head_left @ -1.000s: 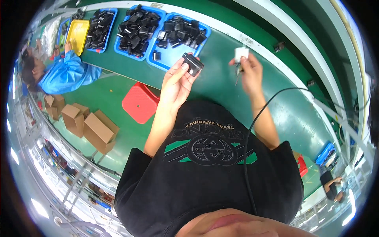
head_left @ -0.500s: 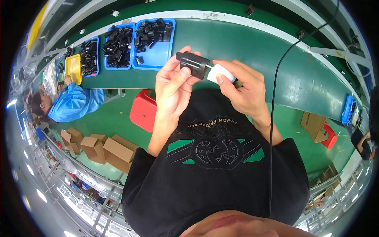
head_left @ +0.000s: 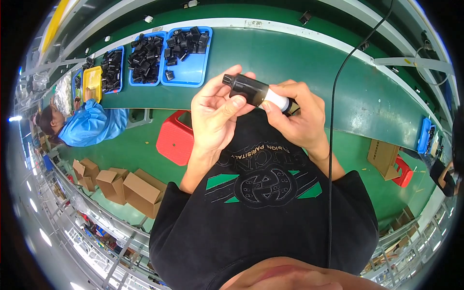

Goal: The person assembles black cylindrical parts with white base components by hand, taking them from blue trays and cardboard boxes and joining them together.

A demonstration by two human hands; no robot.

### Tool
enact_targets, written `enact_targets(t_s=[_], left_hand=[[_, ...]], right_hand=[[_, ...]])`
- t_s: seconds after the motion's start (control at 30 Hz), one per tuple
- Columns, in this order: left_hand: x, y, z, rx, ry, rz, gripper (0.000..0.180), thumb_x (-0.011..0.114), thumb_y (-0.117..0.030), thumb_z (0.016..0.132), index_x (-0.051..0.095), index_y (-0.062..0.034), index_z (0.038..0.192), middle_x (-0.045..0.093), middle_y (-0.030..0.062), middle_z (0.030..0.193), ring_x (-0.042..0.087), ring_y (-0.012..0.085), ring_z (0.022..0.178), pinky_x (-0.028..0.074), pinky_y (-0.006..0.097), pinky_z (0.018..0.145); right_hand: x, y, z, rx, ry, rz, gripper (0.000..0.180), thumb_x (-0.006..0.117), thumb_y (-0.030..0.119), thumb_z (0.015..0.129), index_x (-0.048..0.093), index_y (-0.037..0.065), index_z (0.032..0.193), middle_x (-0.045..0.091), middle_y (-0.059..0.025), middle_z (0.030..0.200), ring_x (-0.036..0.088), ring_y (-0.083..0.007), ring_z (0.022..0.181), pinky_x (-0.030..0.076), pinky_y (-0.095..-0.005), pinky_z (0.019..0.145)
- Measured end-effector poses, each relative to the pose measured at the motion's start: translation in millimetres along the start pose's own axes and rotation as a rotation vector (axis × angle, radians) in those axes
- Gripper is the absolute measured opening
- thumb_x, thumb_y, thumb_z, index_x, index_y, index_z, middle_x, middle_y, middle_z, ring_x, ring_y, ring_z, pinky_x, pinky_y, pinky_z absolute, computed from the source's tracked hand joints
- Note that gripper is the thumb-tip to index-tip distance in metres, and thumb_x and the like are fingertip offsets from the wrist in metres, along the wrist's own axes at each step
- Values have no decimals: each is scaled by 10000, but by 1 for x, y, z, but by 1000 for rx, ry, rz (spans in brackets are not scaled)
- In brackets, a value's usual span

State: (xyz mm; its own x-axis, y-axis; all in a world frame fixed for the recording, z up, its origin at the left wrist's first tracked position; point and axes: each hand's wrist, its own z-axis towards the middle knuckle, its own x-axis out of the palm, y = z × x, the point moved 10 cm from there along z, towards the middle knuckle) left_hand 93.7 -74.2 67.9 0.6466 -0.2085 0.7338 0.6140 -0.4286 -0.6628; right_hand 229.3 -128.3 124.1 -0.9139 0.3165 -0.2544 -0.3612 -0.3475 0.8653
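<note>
Above the near edge of the green workbench, my left hand (head_left: 215,111) is closed around a glossy black cylindrical housing (head_left: 248,90) with a narrower stepped end pointing up and left. My right hand (head_left: 303,115) grips a white cylindrical part (head_left: 277,99), thumb below and fingers above. The white part meets the wide end of the black housing in one line; how deep it sits inside cannot be told. A dark end piece shows at the white part's far side, partly hidden by my right fingers.
Blue trays (head_left: 205,58) of black parts line the bench (head_left: 270,53) at left, near a yellow tray (head_left: 99,72). A co-worker in a blue smock (head_left: 94,126) sits there. A black cable (head_left: 333,125) hangs right of my hand. A red stool (head_left: 176,140) and cardboard boxes (head_left: 140,195) stand behind.
The white part has moved left against the black housing, closing the gap where a thin white stem showed. The housing has shifted slightly right and down.
</note>
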Motion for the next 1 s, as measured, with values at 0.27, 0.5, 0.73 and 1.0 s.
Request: enact_targets(t_s=[0.27,0.5,0.73,1.0], left_hand=[[18,-6,-9,55,127,156,455,668,121,763,520,85,1192,598,265,1122,601,295,1073,513,383,931],[58,-45,-24,323,155,553,424,714,90,737,578,88,1138,629,220,1094,626,270,1027,555,349,843],[100,-67,-37,666,394,1046,442,730,132,629,624,97,1056,661,225,1035,644,302,960,527,353,806],[105,-69,-40,789,330,1091,431,743,78,558,684,29,982,688,127,947,664,250,788,542,302,670]], right_hand=[[0,18,6,-196,147,133,514,788,118,744,436,15,1103,444,-117,934,485,-127,736,438,-229,606],[-3,-6,10,-157,55,369,515,849,208,635,606,-9,1033,603,-121,978,579,-213,889,488,-304,734],[11,-18,8,-189,143,540,207,648,44,843,603,-57,1019,630,-210,932,659,-356,862,551,-469,773],[5,-25,3,-125,96,665,401,786,145,714,647,-75,1019,652,-197,978,661,-287,882,550,-354,763]])
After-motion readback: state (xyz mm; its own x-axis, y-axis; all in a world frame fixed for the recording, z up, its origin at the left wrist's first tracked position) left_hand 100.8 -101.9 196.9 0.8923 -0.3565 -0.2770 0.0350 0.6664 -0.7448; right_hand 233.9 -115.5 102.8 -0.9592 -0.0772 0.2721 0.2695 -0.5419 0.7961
